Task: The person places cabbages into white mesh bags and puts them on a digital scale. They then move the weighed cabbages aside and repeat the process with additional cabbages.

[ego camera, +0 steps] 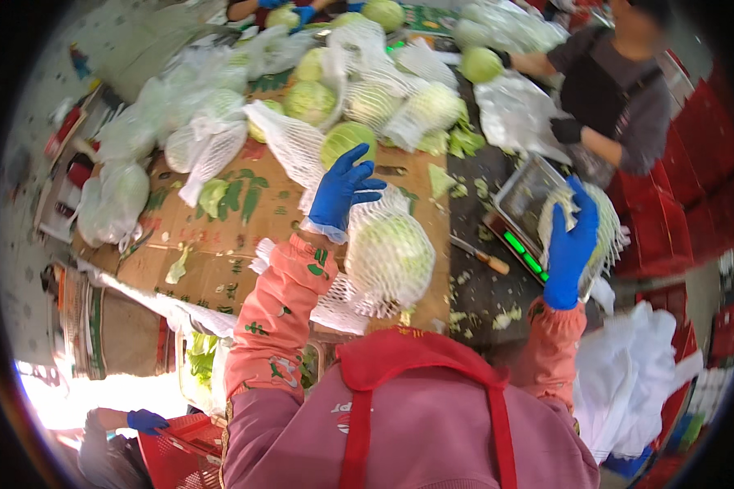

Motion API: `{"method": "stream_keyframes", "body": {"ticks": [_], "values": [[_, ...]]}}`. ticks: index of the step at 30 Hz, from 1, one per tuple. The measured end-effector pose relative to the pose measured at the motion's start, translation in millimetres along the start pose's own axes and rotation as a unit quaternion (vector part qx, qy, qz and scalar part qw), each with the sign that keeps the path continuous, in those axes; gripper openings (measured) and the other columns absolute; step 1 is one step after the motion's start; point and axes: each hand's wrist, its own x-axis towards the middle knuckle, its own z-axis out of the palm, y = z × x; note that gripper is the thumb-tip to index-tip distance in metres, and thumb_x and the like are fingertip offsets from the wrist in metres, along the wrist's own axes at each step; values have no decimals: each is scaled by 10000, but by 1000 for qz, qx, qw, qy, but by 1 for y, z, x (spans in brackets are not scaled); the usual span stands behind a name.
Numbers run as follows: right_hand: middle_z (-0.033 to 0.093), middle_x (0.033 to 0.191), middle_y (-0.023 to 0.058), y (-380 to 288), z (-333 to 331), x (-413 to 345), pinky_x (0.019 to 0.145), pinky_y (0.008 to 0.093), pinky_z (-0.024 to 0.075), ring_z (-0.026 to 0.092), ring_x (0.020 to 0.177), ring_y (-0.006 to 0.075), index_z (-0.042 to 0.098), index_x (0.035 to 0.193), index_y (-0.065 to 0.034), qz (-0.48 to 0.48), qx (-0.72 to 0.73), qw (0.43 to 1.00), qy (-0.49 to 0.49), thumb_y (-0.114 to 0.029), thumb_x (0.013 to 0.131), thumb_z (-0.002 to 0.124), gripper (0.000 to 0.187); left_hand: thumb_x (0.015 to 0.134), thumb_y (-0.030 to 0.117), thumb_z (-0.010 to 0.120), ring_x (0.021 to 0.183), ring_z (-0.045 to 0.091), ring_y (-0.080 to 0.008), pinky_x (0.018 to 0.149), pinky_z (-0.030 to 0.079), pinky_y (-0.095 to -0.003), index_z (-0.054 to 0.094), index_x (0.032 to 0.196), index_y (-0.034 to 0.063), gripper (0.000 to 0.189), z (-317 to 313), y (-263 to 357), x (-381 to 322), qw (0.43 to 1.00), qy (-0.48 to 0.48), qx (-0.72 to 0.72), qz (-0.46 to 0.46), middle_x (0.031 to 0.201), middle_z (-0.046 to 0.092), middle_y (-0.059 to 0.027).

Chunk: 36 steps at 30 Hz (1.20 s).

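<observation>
My left hand, in a blue glove, has its fingers apart above the bench, beside a bare green cabbage. Just right of it a cabbage in white foam netting lies on the cardboard. My right hand, also blue-gloved, rests on another netted cabbage over the weighing scale, whose display glows green. That hand covers part of the cabbage, and whether the fingers grip it is not clear. Between the two netted cabbages lies a knife with a wooden handle.
Netted and bare cabbages heap up at the back. Bagged cabbages line the left edge. A co-worker at the right holds a cabbage and a plastic bag; others work at the top and lower left. White netting sleeves hang at the right.
</observation>
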Motion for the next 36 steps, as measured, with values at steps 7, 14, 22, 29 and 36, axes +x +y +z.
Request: {"method": "stream_keyframes", "body": {"ticks": [7, 14, 22, 29, 36], "values": [[578, 1042, 133, -38, 103, -39, 836, 359, 431, 541, 947, 300, 558, 1144, -69, -47, 51, 968, -243, -28, 753, 606, 396, 862, 107, 546, 659, 597, -149, 577, 481, -243, 513, 1183, 48, 328, -183, -17, 56, 952, 240, 15, 191, 958, 578, -55], [574, 1063, 158, -45, 129, -72, 823, 403, 430, 536, 951, 348, 542, 1157, -75, -73, 88, 930, -349, -161, 777, 610, 396, 868, 209, 473, 935, 591, -276, 768, 468, -362, 578, 1108, 38, 313, -416, -52, 192, 830, 412, 364, 93, 1064, 611, -134], [591, 975, 149, -31, 103, -104, 765, 403, 440, 558, 892, 321, 570, 1117, -75, 19, 68, 929, -364, -117, 781, 597, 339, 724, 344, 658, 1009, 576, -358, 854, 459, -390, 418, 1313, 44, 702, -419, -6, 289, 741, 228, 586, 236, 1168, 549, -252], [620, 1016, 130, -30, 105, -115, 773, 385, 469, 583, 900, 317, 600, 1104, -81, 49, 64, 939, -335, -61, 753, 619, 352, 638, 444, 650, 1134, 487, -374, 947, 404, -444, 493, 1244, 109, 710, -380, 19, 294, 548, 216, 808, 19, 1221, 518, -214], [618, 1003, 130, -31, 118, -89, 784, 361, 465, 588, 905, 309, 616, 1066, -85, 25, 86, 940, -329, 27, 743, 594, 342, 468, 313, 863, 1047, 497, -363, 895, 423, -439, 456, 1213, 21, 898, -383, -13, 217, 768, 243, 526, 275, 1148, 522, -223]]}}
